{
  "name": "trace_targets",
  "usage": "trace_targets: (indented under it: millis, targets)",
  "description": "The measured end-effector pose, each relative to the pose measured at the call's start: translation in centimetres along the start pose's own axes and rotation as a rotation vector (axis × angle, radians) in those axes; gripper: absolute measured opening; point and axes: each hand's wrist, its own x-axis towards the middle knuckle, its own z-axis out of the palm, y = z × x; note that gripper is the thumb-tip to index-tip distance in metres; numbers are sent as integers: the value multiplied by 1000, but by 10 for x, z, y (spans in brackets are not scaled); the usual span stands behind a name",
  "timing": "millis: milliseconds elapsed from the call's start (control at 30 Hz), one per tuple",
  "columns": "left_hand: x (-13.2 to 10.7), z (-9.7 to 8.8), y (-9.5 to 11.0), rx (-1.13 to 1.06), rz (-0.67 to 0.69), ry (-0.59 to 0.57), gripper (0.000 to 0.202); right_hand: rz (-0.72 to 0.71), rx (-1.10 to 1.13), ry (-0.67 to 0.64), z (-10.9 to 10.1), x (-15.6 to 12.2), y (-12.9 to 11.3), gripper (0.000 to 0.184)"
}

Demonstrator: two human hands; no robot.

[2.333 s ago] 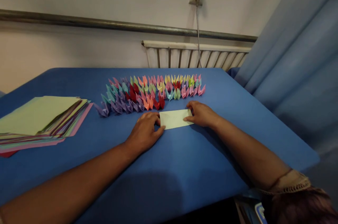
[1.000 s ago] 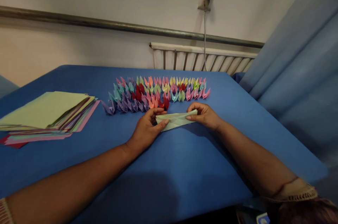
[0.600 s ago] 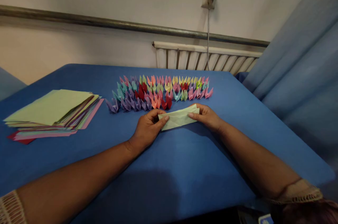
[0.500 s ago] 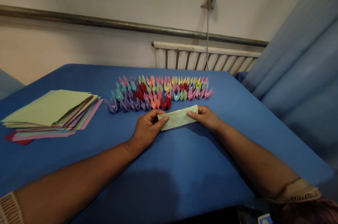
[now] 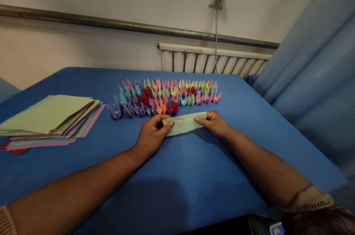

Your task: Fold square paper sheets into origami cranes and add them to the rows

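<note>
A pale green folded paper strip (image 5: 184,123) is held just above the blue table (image 5: 177,176), a little tilted. My left hand (image 5: 151,135) pinches its left end between thumb and fingers. My right hand (image 5: 213,122) pinches its right end the same way. Directly behind the strip stand rows of small folded paper figures (image 5: 163,96) in purple, red, pink, yellow and teal, close to my fingers.
A stack of coloured paper sheets (image 5: 50,120) with a light green top sheet lies at the left of the table. Behind the table are a white radiator (image 5: 210,59), a wall rail and a hanging cable. A blue curtain (image 5: 313,65) hangs at the right.
The folded paper lay flat under both hands; both hands have since pinched its ends and lifted it slightly off the table. The view shifted a little.
</note>
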Motion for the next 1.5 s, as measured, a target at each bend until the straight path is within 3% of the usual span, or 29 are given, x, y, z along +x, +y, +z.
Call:
trace_targets:
  millis: [400, 567, 733, 900, 1100, 1233, 1400, 1500]
  targets:
    - [4, -1, -10, -94, -2, 0, 28, 47, 23, -18, -2, -1, 2, 38]
    - [7, -2, -15, -65, 11, -53, 35, 45, -55, -43, -3, 5, 10, 39]
    - [9, -6, -16, 322, 111, -93, 43, 17, -408, -4, -2, 9, 22, 27]
    - [8, -7, -10, 780, 406, -225, 52, -5, -780, 34, 0, 6, 15, 16]
    - [-3, 1, -3, 1036, 633, -451, 49, 37, -694, -92, -4, 10, 15, 15]
    - [-11, 5, -4, 1048, 615, -641, 53, 38, -698, -152, -9, 13, 17, 16]
    - [-13, 4, -8, 1022, 512, -740, 68, 37, -1041, -44, -5, 5, 0, 20]
    - [-12, 3, -8, 1020, 496, -761, 68, -93, -1192, 226, 17, -11, -12, 35]
